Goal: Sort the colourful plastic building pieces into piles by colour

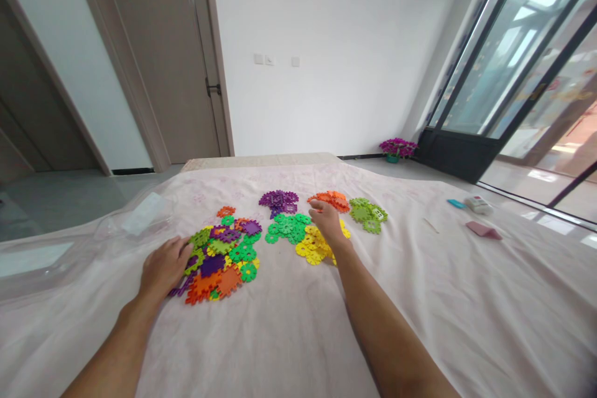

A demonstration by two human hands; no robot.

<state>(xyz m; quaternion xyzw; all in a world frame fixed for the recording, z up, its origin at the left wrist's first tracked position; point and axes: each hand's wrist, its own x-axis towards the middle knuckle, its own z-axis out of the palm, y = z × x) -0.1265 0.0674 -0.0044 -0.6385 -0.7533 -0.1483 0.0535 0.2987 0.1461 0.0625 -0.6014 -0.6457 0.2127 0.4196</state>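
My left hand (pixel 164 265) rests at the left edge of a mixed heap of plastic interlocking pieces (pixel 228 283), its fingers slightly apart and touching the green and purple ones. The heap also holds orange and yellow flower-shaped and square toothed pieces. Over the sorted piles, my right hand (pixel 325 219) reaches with curled fingers; whatever they may hold is hidden. Just behind its fingertips lies an orange pile (pixel 336 200). Below the wrist spreads a yellow pile (pixel 311 247), partly covered by the hand. A green pile (pixel 288 228) is to its left, with a purple pile (pixel 278 200) behind.
A light-green pile (pixel 366 212) lies right of the orange one. Clear plastic packaging (pixel 105 224) sits on the far left of the cloth-covered table (pixel 280 336). Toward the right edge are a pink item (pixel 484 230), a white packet (pixel 478 205) and a blue item (pixel 456 203).
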